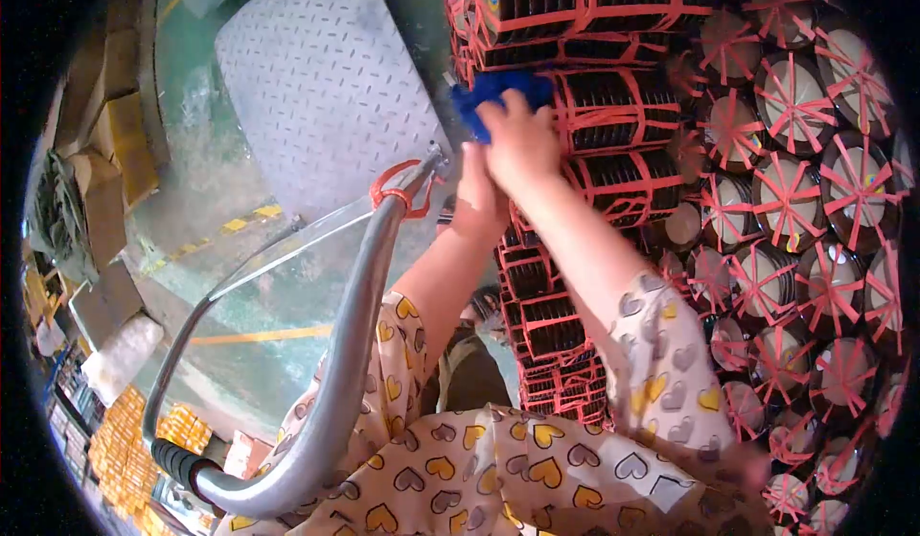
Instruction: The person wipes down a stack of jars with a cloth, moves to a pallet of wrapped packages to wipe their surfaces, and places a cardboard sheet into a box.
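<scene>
A dark blue cloth (498, 98) is bunched against the end of a bundle of dark discs (618, 112) bound with red straps. My right hand (520, 143) presses on the cloth, its fingers curled over it. Just below and to the left is my left hand (476, 180), close under the right one. Its fingers point up toward the cloth, and whether they grip it is hard to see. Left of the hands stands a bent metal handle (355, 344) with a red tie (391, 191) around its bar.
A grey tread-plate platform (326, 76) lies at the upper left. Stacks of strapped round pieces (791, 201) fill the right side. Cardboard boxes (101, 191) line the far left, above orange-and-white packs (125, 450). A yellow line (259, 335) crosses the green floor.
</scene>
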A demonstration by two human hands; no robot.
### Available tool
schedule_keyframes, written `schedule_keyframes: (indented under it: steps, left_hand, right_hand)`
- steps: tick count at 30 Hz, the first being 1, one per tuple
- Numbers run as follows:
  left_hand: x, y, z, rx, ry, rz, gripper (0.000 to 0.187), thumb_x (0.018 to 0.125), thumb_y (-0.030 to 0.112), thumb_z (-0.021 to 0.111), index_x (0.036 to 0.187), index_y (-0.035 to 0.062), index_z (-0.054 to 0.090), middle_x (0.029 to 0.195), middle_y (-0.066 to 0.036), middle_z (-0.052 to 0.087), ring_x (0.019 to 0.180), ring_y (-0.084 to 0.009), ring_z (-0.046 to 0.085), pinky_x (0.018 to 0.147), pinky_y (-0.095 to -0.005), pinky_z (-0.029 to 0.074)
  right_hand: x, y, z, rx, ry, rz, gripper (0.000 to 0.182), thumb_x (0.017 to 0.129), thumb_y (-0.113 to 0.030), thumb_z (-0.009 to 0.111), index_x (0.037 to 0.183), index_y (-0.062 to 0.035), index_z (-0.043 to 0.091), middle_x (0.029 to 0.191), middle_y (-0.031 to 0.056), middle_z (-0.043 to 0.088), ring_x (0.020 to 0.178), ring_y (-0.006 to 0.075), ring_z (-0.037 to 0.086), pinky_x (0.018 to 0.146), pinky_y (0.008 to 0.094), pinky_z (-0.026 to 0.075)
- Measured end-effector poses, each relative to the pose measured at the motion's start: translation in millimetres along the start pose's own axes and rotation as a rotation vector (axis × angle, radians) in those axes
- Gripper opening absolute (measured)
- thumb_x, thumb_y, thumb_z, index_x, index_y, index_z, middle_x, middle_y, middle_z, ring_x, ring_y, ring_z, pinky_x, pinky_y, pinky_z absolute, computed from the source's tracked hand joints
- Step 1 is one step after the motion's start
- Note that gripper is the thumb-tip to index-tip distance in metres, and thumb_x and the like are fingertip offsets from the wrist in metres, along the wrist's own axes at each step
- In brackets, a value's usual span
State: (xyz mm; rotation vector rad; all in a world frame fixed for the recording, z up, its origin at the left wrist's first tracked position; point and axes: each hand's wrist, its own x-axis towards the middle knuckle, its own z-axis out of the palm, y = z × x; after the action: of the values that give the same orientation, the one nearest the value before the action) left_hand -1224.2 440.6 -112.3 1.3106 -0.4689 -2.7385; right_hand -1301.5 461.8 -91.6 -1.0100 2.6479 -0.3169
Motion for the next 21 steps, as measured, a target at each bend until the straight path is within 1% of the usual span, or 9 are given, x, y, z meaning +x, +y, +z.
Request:
schedule_keyframes:
  steps: [2, 6, 8, 10, 13, 15, 19, 20, 21]
  left_hand:
    - [-8, 7, -1, -0.203, 0.115, -0.073, 0.060, 0.089, 0.057, 0.025, 0.123, 0.0115, 0.045, 0.122, -0.012, 0.050, 0.110, -0.0288, 0.049, 0.096, -0.0436, 0.035]
    - [-14, 10, -11, 0.052, 0.076, -0.048, 0.061, 0.089, 0.056, 0.031, 0.127, 0.0093, 0.042, 0.125, -0.009, 0.049, 0.115, -0.0242, 0.045, 0.098, -0.0369, 0.032]
    - [-2, 7, -13, 0.201, 0.151, -0.030, 0.064, 0.088, 0.057, 0.032, 0.127, 0.0077, 0.043, 0.127, -0.008, 0.048, 0.116, -0.0213, 0.044, 0.095, -0.0324, 0.031]
    - [20, -8, -24, 0.207, -0.036, -0.075, 0.070, 0.087, 0.059, 0.031, 0.131, 0.0050, 0.037, 0.132, -0.008, 0.044, 0.119, -0.0208, 0.041, 0.098, -0.0307, 0.028]
    - [25, -25, -22, 0.252, -0.051, -0.007, 0.072, 0.087, 0.059, 0.030, 0.133, 0.0035, 0.034, 0.135, -0.008, 0.039, 0.121, -0.0204, 0.039, 0.103, -0.0311, 0.023]
    - [34, -24, -31, 0.210, -0.054, -0.012, 0.071, 0.087, 0.059, 0.030, 0.132, 0.0048, 0.036, 0.134, -0.005, 0.040, 0.119, -0.0190, 0.039, 0.102, -0.0313, 0.025]
    - [39, -28, -43, 0.343, -0.014, 0.025, 0.066, 0.087, 0.060, 0.032, 0.124, 0.0071, 0.048, 0.119, -0.006, 0.054, 0.107, -0.0198, 0.049, 0.096, -0.0316, 0.033]
    - [44, -31, -46, 0.330, 0.120, 0.067, 0.066, 0.084, 0.063, 0.036, 0.117, 0.0092, 0.054, 0.109, -0.008, 0.059, 0.099, -0.0195, 0.053, 0.092, -0.0329, 0.037]
    - [36, -24, -46, 0.353, 0.164, 0.080, 0.068, 0.082, 0.064, 0.040, 0.122, 0.0092, 0.050, 0.114, -0.009, 0.056, 0.101, -0.0195, 0.052, 0.091, -0.0328, 0.038]
  right_hand:
    - [-17, -5, 5, 0.093, -0.008, -0.042, 0.024, 0.067, -0.018, 0.065, 0.090, -0.0144, 0.060, 0.112, 0.0097, 0.049, 0.093, 0.0375, 0.049, 0.070, 0.0453, 0.050]
    - [-43, 48, -27, 0.437, 0.128, -0.067, 0.047, 0.062, -0.009, 0.064, 0.107, -0.0070, 0.055, 0.106, 0.0134, 0.055, 0.100, 0.0328, 0.051, 0.086, 0.0394, 0.044]
    - [-49, 101, -36, 0.682, 0.266, 0.296, 0.048, 0.064, -0.006, 0.061, 0.111, -0.0005, 0.051, 0.108, 0.0148, 0.055, 0.101, 0.0270, 0.053, 0.087, 0.0359, 0.042]
    - [-40, 166, -34, 0.739, 0.388, 0.540, 0.052, 0.069, -0.006, 0.059, 0.119, 0.0002, 0.044, 0.115, 0.0155, 0.052, 0.102, 0.0244, 0.052, 0.089, 0.0350, 0.041]
    - [-20, 170, -4, 1.014, 0.420, 1.165, 0.067, 0.073, -0.013, 0.062, 0.128, 0.0015, 0.025, 0.118, 0.0191, 0.049, 0.100, 0.0290, 0.054, 0.091, 0.0373, 0.040]
    - [-22, 138, 28, 0.715, 0.501, 1.109, 0.062, 0.070, -0.012, 0.063, 0.121, 0.0048, 0.031, 0.114, 0.0228, 0.050, 0.103, 0.0332, 0.053, 0.093, 0.0402, 0.040]
    - [-39, 42, 53, 0.921, 0.326, 0.879, 0.058, 0.068, -0.011, 0.061, 0.116, 0.0077, 0.034, 0.111, 0.0264, 0.047, 0.105, 0.0356, 0.048, 0.095, 0.0416, 0.035]
    - [-44, 34, 74, 0.828, 0.286, 0.701, 0.063, 0.068, -0.009, 0.061, 0.121, 0.0066, 0.031, 0.114, 0.0201, 0.049, 0.103, 0.0270, 0.050, 0.092, 0.0356, 0.038]
    - [-44, 13, 50, 0.639, 0.176, 0.747, 0.064, 0.068, -0.013, 0.062, 0.122, 0.0045, 0.032, 0.112, 0.0292, 0.046, 0.108, 0.0401, 0.045, 0.095, 0.0418, 0.034]
